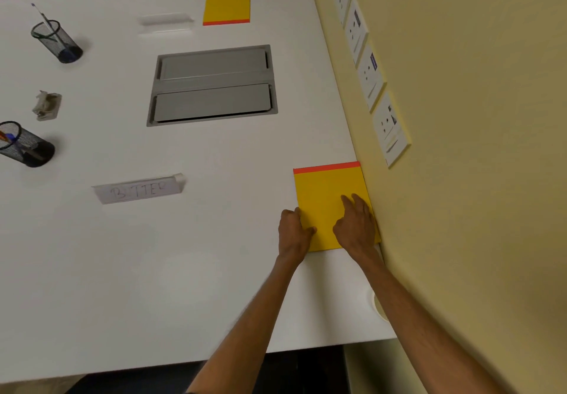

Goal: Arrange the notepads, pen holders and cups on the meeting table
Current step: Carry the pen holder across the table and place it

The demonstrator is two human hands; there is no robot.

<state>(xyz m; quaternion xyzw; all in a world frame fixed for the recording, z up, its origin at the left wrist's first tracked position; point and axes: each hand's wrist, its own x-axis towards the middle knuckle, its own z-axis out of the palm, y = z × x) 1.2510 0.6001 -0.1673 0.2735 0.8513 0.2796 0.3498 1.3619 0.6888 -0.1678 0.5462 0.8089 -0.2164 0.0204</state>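
Notepad at 4 o'clock on the surface: left grip clasps its edge, right grip lies flat, released, name card reading "BETTER" at 8 o'clock.

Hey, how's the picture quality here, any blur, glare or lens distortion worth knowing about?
Head view: wide-angle distortion tilts the far pen holder and near pen holder outward and slants the wall sockets. Head view: the far name plate is smeared; the near name plate is soft. Head view: a mild sheen on the table; the near notepad is sharp.
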